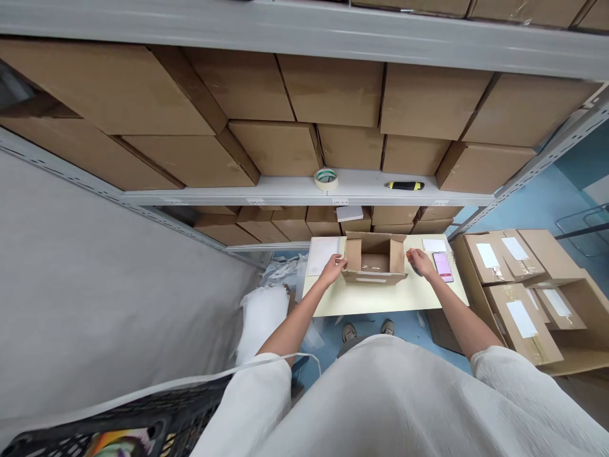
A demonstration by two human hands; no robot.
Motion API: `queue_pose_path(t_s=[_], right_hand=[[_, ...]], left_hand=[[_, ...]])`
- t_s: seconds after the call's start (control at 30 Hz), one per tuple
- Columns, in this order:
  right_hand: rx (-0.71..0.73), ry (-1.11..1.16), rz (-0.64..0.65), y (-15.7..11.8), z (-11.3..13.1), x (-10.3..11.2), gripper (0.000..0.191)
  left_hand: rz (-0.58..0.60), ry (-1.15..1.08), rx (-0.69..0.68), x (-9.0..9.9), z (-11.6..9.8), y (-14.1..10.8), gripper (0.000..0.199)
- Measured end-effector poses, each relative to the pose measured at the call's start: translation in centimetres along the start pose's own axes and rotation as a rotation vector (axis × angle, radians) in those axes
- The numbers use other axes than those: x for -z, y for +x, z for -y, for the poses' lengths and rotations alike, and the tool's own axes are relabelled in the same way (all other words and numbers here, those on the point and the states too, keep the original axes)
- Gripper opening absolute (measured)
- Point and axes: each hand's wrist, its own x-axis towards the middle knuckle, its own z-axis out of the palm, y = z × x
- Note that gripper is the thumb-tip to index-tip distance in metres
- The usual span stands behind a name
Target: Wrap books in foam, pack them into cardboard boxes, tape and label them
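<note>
A small open cardboard box (375, 277) stands on the pale yellow table, its side flaps folded inward. My left hand (333, 268) is at its left end, fingers closed on the edge of the flap. To the right of the box, my right hand (420, 261) is closed around a small orange and dark tool (409, 254); its kind is too small to make out. A phone (443, 267) with a pink screen lies just beyond that hand, beside a white paper slip (434, 245).
Shelves (285, 192) packed with cardboard boxes rise ahead, holding a tape roll (326, 179) and a yellow-black utility knife (404, 186). At right, a large carton (587, 355) contains labelled boxes. White wrapping (261, 324) lies left of the table (361, 306); a black crate (181, 412) is lower left.
</note>
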Motion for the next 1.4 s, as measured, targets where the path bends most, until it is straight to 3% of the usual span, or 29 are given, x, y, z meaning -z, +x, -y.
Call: queue_pose_path(t_s=[0.13,0.27,0.4,0.5,0.6,0.7,0.8,0.87,0.93,1.03,1.1,1.27,1.4], right_hand=[[0.181,-0.032,-0.062,-0.6,3.1,0.1,0.040],[0.413,-0.144,0.172,-1.3,6.9,-1.2,0.038],[0.563,-0.376,0.422,-1.5,9.2,-2.3,0.039],[0.603,-0.601,0.459,-1.8,9.4,-2.2,0.034],[0.588,-0.773,0.324,-2.2,8.6,-1.4,0.029],[0.505,-0.838,0.210,-2.2,7.1,-0.4,0.029],[0.409,-0.833,0.232,-1.6,5.6,0.1,0.032],[0.388,-0.812,0.280,-1.2,4.7,0.1,0.045],[0.389,-0.798,0.330,-0.8,4.2,0.0,0.073],[0.367,-0.814,0.402,-0.3,3.9,-0.3,0.121],[0.343,-0.825,0.442,0.3,3.9,-0.7,0.140],[0.254,-0.895,0.522,2.4,4.2,-2.2,0.160],[0.243,-1.009,0.541,3.6,4.2,-3.5,0.161]], left_hand=[[-0.011,0.138,-0.272,0.2,-1.9,-0.3,0.030],[0.178,0.197,-0.429,-0.6,-5.0,-0.4,0.034],[0.354,0.322,-0.483,-2.3,-7.0,-0.3,0.041],[0.408,0.417,-0.482,-3.0,-7.1,-0.5,0.033],[0.375,0.503,-0.521,-2.4,-6.4,-1.4,0.034],[0.331,0.622,-0.591,-0.7,-5.5,-2.7,0.050],[0.243,0.723,-0.568,1.2,-4.1,-3.7,0.075],[0.208,0.764,-0.483,1.9,-2.9,-4.0,0.097],[0.215,0.770,-0.415,2.2,-1.6,-3.9,0.115],[0.264,0.738,-0.374,1.9,0.1,-3.6,0.128],[0.290,0.713,-0.375,1.5,0.9,-3.4,0.131],[0.299,0.716,-0.405,0.7,1.5,-3.4,0.132],[0.291,0.738,-0.435,0.2,1.7,-3.5,0.134]])
